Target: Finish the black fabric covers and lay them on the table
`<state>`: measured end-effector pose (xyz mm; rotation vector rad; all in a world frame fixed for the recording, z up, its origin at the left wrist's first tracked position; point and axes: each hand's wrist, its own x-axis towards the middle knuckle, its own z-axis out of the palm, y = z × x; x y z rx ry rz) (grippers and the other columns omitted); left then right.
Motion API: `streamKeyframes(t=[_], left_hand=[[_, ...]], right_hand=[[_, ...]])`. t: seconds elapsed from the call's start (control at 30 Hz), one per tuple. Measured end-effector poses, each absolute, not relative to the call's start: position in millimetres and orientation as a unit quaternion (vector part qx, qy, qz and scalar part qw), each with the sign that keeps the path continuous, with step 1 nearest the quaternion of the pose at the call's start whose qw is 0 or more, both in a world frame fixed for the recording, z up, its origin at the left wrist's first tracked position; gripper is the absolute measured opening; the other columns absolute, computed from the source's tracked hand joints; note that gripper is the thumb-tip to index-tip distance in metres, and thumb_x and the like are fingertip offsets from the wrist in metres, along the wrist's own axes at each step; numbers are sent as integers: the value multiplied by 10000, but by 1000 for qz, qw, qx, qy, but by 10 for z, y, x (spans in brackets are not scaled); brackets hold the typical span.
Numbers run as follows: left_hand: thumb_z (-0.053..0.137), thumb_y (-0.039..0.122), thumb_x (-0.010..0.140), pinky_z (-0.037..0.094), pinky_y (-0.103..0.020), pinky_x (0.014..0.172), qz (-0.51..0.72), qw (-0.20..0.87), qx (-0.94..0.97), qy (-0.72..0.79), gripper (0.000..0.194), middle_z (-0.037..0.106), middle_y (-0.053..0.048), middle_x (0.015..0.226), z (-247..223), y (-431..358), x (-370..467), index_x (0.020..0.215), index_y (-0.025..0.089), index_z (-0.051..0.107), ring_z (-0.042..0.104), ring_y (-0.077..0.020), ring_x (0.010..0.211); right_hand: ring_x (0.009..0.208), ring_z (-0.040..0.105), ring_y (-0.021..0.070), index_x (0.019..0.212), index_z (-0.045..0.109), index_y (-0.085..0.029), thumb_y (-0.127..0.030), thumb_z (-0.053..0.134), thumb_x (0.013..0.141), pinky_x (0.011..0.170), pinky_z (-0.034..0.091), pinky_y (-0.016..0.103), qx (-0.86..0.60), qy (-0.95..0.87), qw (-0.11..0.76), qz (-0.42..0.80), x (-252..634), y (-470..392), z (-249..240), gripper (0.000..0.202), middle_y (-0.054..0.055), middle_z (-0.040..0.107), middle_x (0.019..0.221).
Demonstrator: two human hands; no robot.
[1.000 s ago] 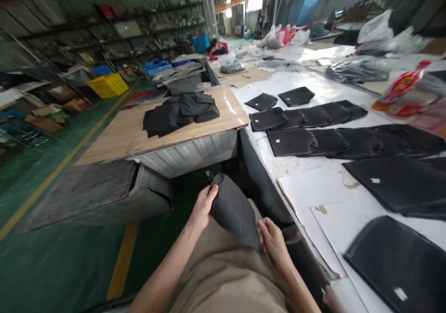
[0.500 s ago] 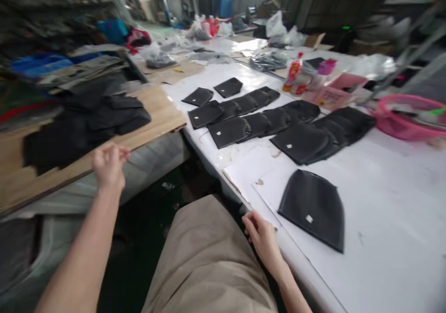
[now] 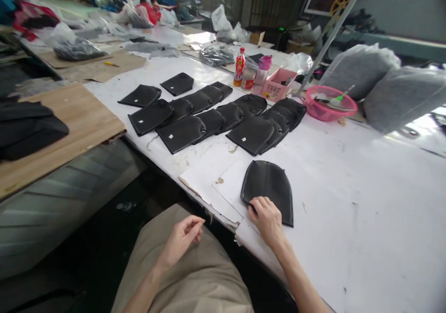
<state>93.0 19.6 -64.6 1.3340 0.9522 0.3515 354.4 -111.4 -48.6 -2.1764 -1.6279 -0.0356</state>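
On the white table lies a single black leather-like panel with a rounded outline and a raised seam along its edges. My right hand is on its near left edge, fingers curled over the rim and covering the spot where the white tag was. My left hand hovers over my lap, its fingers drawn together with nothing visible in them. Beyond are overlapping rows of similar black panels, several with small white tags.
A wooden board with black fabric on it stands at left, across a dark gap. Farther back on the table are a red-labelled bottle, a pink box and a pink basket. Grey wrapped bundles sit at right.
My view has turned right. My left hand has left the wooden board's edge and come over my lap. My right hand has moved from the table edge onto the single panel.
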Motion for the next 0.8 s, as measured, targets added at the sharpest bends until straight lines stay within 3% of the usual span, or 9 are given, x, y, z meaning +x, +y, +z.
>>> streamKeyframes(t=[0.1,0.23,0.37,0.5,0.6,0.67,0.8], left_hand=[[726,504,811,524,-281,632,103,750,552,349,406,723,-84,825,-480,31,1123,1050,177,731,688,-197,707],[718,481,826,553,-365,882,156,818,444,330,515,716,-126,1152,-354,-78,1283,1264,218,652,685,-274,1048],[723,309,808,536,-329,897,208,739,482,422,317,746,-65,1047,-414,15,1162,1106,205,724,677,-235,961],[712,270,781,531,-281,785,220,704,512,440,204,738,-29,917,-451,145,874,969,200,751,659,-206,841],[728,278,760,522,-266,753,249,672,529,454,150,726,-17,847,-410,222,691,890,210,762,649,-202,803],[733,267,753,523,-271,764,258,656,547,450,166,731,-21,865,-378,272,588,907,217,769,650,-209,816],[738,273,740,525,-269,755,315,634,523,474,239,735,-29,926,-370,367,364,971,214,749,657,-211,833]], right_hand=[[807,632,208,862,637,-208,-130,535,940,730,466,324,-764,-583,278,4,3260,-1103,-366,150,61,696,869],[795,623,202,866,627,-216,-187,562,952,717,471,327,-700,-623,334,102,2692,-1047,-231,111,56,696,892],[794,637,188,866,648,-224,-235,563,980,723,495,321,-632,-659,366,179,2466,-971,-199,142,43,707,890],[1003,635,242,998,676,-243,-281,612,950,879,509,393,-729,-506,453,87,2769,-825,-180,89,91,690,1037],[1131,606,301,1164,646,-230,-409,754,813,967,487,469,-756,-420,488,121,3025,-652,-167,409,124,667,1199],[1017,655,268,1153,653,-225,-419,774,780,893,520,410,-723,-415,491,252,3091,-534,-159,438,81,716,1091],[655,605,170,826,666,-205,-443,779,761,588,456,268,-673,-382,467,427,2989,-363,-162,271,-21,667,699]])
